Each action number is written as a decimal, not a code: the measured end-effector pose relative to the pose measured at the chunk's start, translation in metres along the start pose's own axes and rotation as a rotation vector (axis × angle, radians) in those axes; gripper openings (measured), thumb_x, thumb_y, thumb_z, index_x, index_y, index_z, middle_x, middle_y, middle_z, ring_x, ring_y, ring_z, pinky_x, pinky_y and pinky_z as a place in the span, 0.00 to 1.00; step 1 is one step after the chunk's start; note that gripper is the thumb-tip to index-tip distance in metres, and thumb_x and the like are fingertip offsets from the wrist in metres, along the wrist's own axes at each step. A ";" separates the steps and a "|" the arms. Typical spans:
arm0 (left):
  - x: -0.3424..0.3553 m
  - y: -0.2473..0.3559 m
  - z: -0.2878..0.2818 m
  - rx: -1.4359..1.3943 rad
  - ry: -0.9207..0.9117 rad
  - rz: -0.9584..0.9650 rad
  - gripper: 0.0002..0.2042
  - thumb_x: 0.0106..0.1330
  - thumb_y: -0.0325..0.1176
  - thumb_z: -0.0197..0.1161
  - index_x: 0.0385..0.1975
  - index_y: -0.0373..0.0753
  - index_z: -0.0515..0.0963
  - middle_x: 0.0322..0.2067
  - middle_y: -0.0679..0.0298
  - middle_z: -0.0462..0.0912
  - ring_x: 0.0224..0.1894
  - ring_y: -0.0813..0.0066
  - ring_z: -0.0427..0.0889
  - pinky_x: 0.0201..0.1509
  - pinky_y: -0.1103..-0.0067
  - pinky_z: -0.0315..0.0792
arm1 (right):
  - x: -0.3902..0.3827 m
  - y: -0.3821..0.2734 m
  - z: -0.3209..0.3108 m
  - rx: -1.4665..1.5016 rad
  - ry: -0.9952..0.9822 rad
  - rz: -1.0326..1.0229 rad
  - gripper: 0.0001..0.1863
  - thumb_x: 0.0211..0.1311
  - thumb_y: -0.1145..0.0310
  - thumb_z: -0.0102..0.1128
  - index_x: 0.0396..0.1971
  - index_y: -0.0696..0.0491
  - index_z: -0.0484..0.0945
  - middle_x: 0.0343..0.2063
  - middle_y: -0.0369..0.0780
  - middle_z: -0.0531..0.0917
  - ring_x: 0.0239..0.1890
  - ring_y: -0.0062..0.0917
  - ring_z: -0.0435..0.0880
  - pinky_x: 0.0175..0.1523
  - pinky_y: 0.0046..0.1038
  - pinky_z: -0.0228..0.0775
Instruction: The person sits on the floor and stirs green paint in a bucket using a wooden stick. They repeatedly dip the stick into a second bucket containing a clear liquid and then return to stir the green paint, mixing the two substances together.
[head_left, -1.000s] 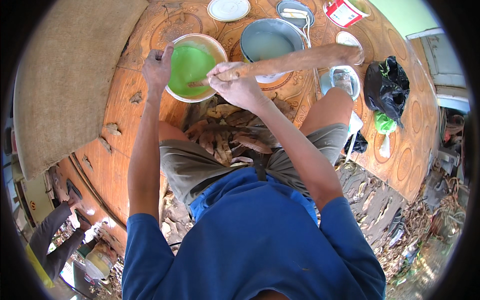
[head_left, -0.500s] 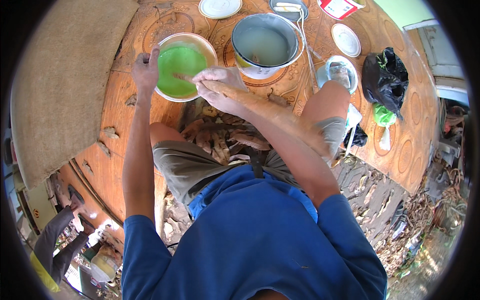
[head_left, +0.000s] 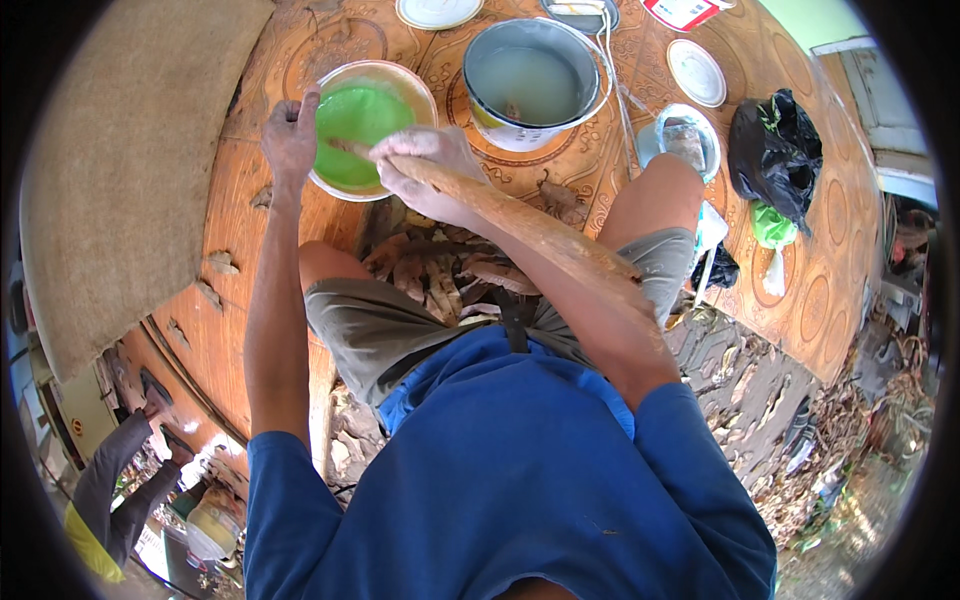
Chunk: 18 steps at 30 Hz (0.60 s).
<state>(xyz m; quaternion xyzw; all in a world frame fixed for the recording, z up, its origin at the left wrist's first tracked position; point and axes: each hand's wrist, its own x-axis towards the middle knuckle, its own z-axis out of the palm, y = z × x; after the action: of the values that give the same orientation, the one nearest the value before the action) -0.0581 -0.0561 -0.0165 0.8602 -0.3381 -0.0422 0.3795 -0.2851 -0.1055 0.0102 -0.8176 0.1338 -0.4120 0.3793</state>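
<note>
A pale bucket (head_left: 426,98) of bright green liquid (head_left: 365,115), which looks like paint, stands in front of me to the left. My left hand (head_left: 290,140) is closed on its left rim, thumb pointing up. My right hand (head_left: 432,172), dusted with whitish residue, is wrapped round a long wooden stick (head_left: 535,218). The stick's thin end dips into the green liquid. Its thick, rough end slants back over my right forearm. Right of the green liquid stands a larger bucket (head_left: 515,138) with a dark inside and cloudy liquid in it.
Carved wooden panels (head_left: 830,270) lie under the buckets. Two white lids (head_left: 697,72), a smaller bucket (head_left: 712,150), a black plastic bag (head_left: 770,165) and a green bag (head_left: 771,227) are around. Brown matting (head_left: 130,160) lies left. Another person's legs (head_left: 130,480) show lower left.
My right hand has shifted slightly left, and the stick's tip has moved left and up through the green liquid. My left hand stays on the rim.
</note>
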 end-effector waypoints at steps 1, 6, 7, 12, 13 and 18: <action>0.000 -0.002 0.000 0.005 -0.006 -0.012 0.27 0.57 0.58 0.59 0.21 0.33 0.76 0.17 0.58 0.77 0.23 0.68 0.75 0.31 0.72 0.69 | -0.005 -0.003 -0.003 0.048 -0.039 0.040 0.03 0.46 0.75 0.58 0.18 0.54 0.80 0.24 0.38 0.83 0.22 0.29 0.82 0.30 0.27 0.76; -0.001 0.000 -0.004 0.026 -0.007 -0.027 0.27 0.57 0.58 0.59 0.21 0.33 0.76 0.17 0.58 0.77 0.22 0.68 0.75 0.30 0.71 0.69 | -0.018 0.002 -0.024 -0.025 -0.113 0.173 0.04 0.51 0.73 0.60 0.25 0.57 0.81 0.20 0.41 0.82 0.21 0.25 0.82 0.28 0.22 0.75; -0.001 -0.002 -0.003 0.028 0.002 -0.023 0.27 0.57 0.58 0.59 0.21 0.33 0.76 0.17 0.58 0.77 0.22 0.68 0.75 0.30 0.71 0.69 | -0.014 0.002 -0.029 -0.034 -0.117 0.189 0.04 0.51 0.73 0.59 0.25 0.57 0.81 0.20 0.41 0.82 0.21 0.25 0.82 0.28 0.23 0.75; -0.001 0.000 -0.004 0.019 0.000 -0.056 0.27 0.57 0.58 0.60 0.21 0.33 0.77 0.17 0.59 0.77 0.22 0.68 0.76 0.30 0.72 0.69 | 0.012 0.021 -0.040 -0.188 -0.059 -0.056 0.06 0.54 0.70 0.58 0.23 0.56 0.80 0.20 0.40 0.82 0.20 0.26 0.81 0.27 0.25 0.73; -0.001 0.001 -0.002 0.008 0.016 -0.044 0.27 0.57 0.58 0.60 0.21 0.33 0.77 0.17 0.59 0.78 0.22 0.68 0.76 0.30 0.72 0.69 | 0.016 0.025 -0.040 -0.225 -0.046 -0.108 0.06 0.54 0.70 0.58 0.23 0.56 0.80 0.20 0.40 0.82 0.20 0.26 0.81 0.27 0.25 0.73; -0.001 -0.003 -0.006 0.002 0.023 -0.038 0.27 0.56 0.58 0.60 0.21 0.33 0.77 0.17 0.58 0.78 0.22 0.69 0.76 0.30 0.71 0.70 | 0.029 0.018 -0.033 -0.278 -0.165 0.063 0.07 0.47 0.69 0.56 0.20 0.57 0.74 0.14 0.46 0.77 0.18 0.40 0.79 0.27 0.34 0.74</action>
<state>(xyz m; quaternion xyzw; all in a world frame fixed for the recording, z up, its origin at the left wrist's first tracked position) -0.0555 -0.0500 -0.0150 0.8673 -0.3172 -0.0393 0.3816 -0.2907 -0.1495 0.0259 -0.8886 0.1833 -0.3091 0.2851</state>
